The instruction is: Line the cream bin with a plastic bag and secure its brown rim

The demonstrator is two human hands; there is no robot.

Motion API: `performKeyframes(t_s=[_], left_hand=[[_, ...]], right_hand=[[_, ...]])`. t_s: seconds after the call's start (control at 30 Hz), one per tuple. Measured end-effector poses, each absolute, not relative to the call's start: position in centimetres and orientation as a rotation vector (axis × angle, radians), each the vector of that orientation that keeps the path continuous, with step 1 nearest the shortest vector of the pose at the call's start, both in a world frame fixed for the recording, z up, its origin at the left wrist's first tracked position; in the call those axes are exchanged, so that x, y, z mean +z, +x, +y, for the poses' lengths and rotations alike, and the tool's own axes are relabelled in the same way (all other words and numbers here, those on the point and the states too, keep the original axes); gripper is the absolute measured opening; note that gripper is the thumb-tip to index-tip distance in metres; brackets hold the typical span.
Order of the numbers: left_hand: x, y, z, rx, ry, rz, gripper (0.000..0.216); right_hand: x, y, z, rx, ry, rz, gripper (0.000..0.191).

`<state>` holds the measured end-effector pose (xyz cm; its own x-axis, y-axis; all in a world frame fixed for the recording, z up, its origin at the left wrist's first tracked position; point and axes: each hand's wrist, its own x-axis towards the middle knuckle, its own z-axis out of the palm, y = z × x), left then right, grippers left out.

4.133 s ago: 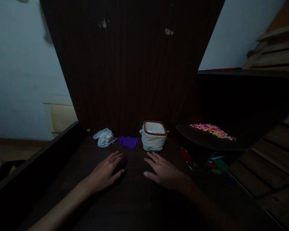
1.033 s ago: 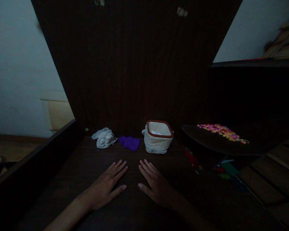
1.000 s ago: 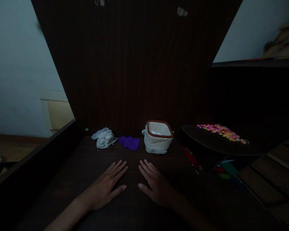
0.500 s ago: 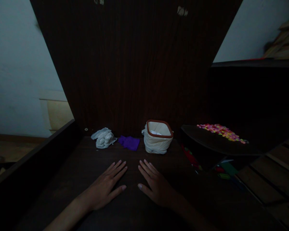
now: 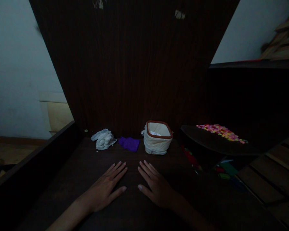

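Observation:
My left hand lies flat on the dark wooden surface, fingers stretched out and thumb apart. Opposite it, my right hand rests palm down in the same way, with a gap between the two. Neither hand holds anything. Beyond the left fingertips sit a crumpled whitish plastic bag with lumpy pale contents and a folded purple cloth. Past the right fingertips stands a small bin with a square brown rim and a pale plastic liner; something white lies inside it.
A tall dark wooden panel rises behind these things. On the right, a dark rounded shelf carries a string of pink and yellow pieces. Red and green items lie beneath it. A raised side board borders the left.
Both hands stay flat in the same place. The view has shifted very slightly; no object has been moved.

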<state>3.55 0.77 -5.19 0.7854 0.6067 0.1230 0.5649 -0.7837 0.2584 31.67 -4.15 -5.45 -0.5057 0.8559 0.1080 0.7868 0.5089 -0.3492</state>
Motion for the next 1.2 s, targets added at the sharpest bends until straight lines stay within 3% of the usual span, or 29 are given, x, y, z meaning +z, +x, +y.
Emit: performKeyframes(t_s=[0.57,0.73,0.93,1.2], left_hand=[[-5.4,3.4,0.8,0.367,2.758,0.891,0.067],[-5.0,3.6,0.7,0.305,2.728,0.926,0.064],[-5.1,3.5,0.7,0.363,2.74,0.887,0.065],[-5.1,3.4,0.8,0.355,2.728,0.901,0.064]], right_hand=[[-5.6,31.9,-4.0,0.352,-1.364,-2.455,0.061],[-2.7,32.6,-2.7,0.027,-1.228,-2.283,0.041],[3.9,35.3,0.3,-0.351,-1.169,-1.955,0.034],[4.3,37.8,3.4,-0.348,-1.28,-2.049,0.027]])
